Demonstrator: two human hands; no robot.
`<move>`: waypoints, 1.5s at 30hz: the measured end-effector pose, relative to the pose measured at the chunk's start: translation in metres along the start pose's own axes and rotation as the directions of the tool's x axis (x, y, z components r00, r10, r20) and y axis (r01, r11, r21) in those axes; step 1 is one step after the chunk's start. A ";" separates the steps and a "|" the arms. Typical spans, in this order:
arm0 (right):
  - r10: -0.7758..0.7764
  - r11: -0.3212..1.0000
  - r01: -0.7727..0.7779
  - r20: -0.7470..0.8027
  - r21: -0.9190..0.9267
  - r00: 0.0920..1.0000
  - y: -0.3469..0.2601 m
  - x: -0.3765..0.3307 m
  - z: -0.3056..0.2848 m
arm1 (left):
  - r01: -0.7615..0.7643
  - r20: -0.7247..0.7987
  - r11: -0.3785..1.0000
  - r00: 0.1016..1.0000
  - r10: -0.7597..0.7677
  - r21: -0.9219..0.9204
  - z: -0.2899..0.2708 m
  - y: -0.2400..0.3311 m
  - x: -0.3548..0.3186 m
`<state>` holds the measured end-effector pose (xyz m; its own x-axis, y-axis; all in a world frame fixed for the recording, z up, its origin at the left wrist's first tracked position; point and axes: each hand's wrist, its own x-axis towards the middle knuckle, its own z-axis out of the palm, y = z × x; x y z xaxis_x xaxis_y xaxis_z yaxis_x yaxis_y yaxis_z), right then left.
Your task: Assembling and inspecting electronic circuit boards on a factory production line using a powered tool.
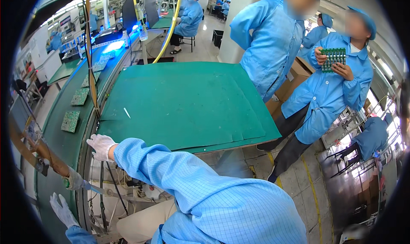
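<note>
My left hand (64, 210), in a white glove, is over the near end of the green conveyor belt (55, 158). Its fingers are spread and it holds nothing. Beside the near left corner of the green-topped table is my right hand (101, 147), also gloved, its fingers stretched loosely toward the conveyor's side rail (87, 135). Nothing shows in it; whether it touches the rail I cannot tell. The closest circuit board (70, 121) lies on the belt beyond both hands. Further along come another circuit board (80, 97) and several more in a row.
A small white pointed stick (127, 112) lies on the green table mat (183, 103). A jointed arm with a hose (53, 161) reaches over the belt. At the right, one co-worker holds a green board panel (333, 59); another person (273, 43) stands by the table's far corner.
</note>
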<state>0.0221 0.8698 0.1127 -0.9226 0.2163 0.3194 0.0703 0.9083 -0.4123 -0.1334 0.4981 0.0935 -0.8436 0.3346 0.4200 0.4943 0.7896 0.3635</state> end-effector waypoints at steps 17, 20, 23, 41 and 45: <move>0.007 1.000 -0.006 -0.026 0.029 1.000 0.008 -0.002 0.009 | -0.005 -0.067 1.000 0.998 0.004 -0.018 0.007 -0.007 0.001; -0.012 0.999 0.014 -0.034 0.050 0.999 0.009 -0.002 0.009 | -0.014 -0.040 1.000 0.999 0.015 0.022 0.007 -0.012 0.004; -0.010 0.998 0.009 0.034 0.055 0.999 0.005 -0.002 0.005 | -0.014 -0.005 0.998 1.000 0.014 0.056 0.005 -0.014 0.003; -0.099 0.854 -0.036 0.230 0.519 0.968 -0.002 -0.014 -0.010 | -0.042 -0.119 0.873 0.993 -0.019 -0.486 0.005 -0.045 -0.020; -0.076 0.648 -0.160 0.272 0.745 0.959 0.024 -0.028 -0.028 | 0.297 0.059 0.774 0.946 -0.320 -0.559 0.009 0.010 -0.040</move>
<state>0.0606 0.8951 0.1177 -0.9935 0.0416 0.1058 -0.0895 0.2873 -0.9536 -0.0967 0.4974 0.0734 -0.9682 0.0939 0.2318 0.2496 0.4235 0.8708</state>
